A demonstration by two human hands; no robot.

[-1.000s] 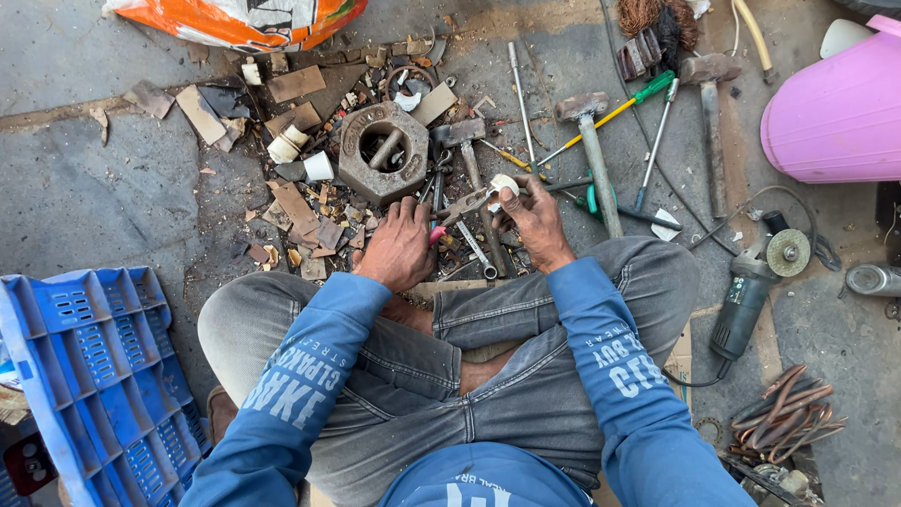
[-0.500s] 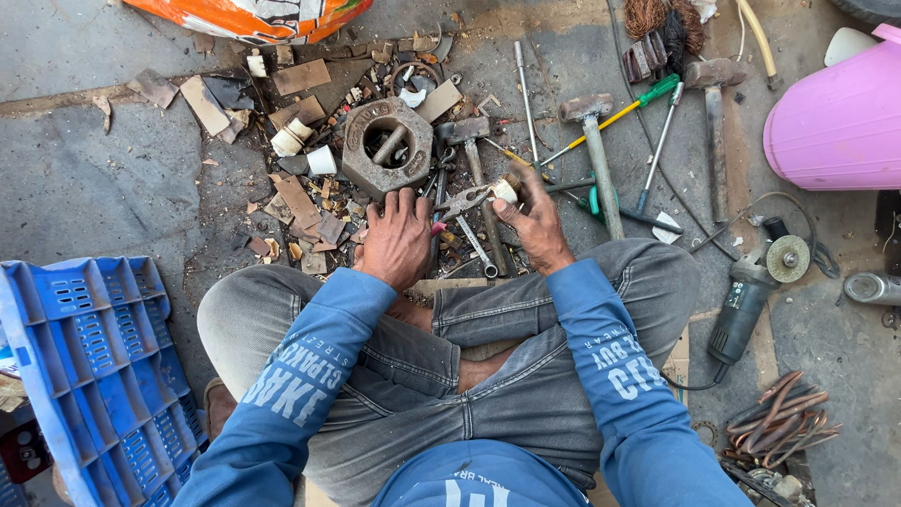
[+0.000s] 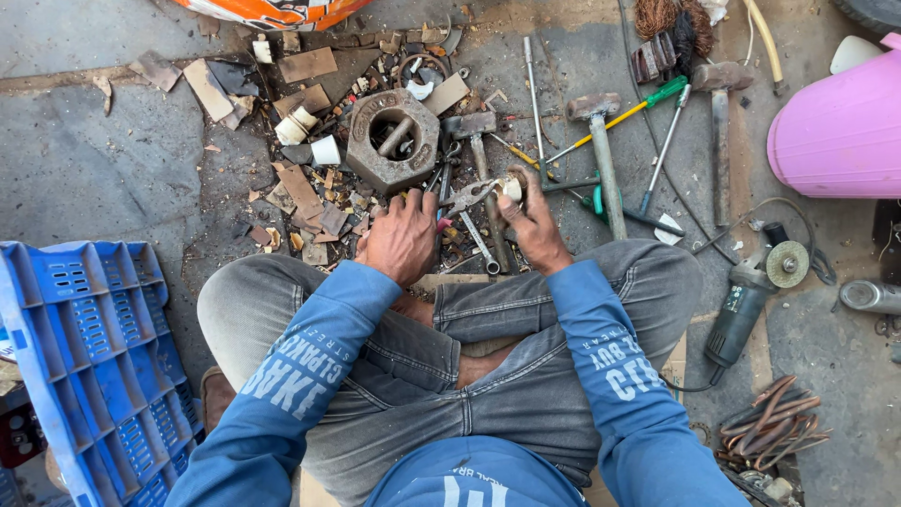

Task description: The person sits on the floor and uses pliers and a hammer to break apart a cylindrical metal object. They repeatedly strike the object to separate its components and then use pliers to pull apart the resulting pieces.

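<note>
Over the last second little has moved: both hands stay low over the scrap pile in front of the crossed legs, and the view has only drifted a little, so the work on the small part goes on without a break. The left hand (image 3: 402, 235) lies palm down, fingers curled around the handles of a pair of pliers (image 3: 466, 195) whose nose points right. The right hand (image 3: 533, 223) pinches a small round white-and-brass piece (image 3: 512, 185) between thumb and fingers, held right at the pliers' tip. Both wrists are bent downward, forearms angled in from the knees. Just beyond the hands sits a heavy six-sided iron block (image 3: 393, 140), with hammers (image 3: 601, 141) lying to the right on the concrete floor (image 3: 84, 169).
</note>
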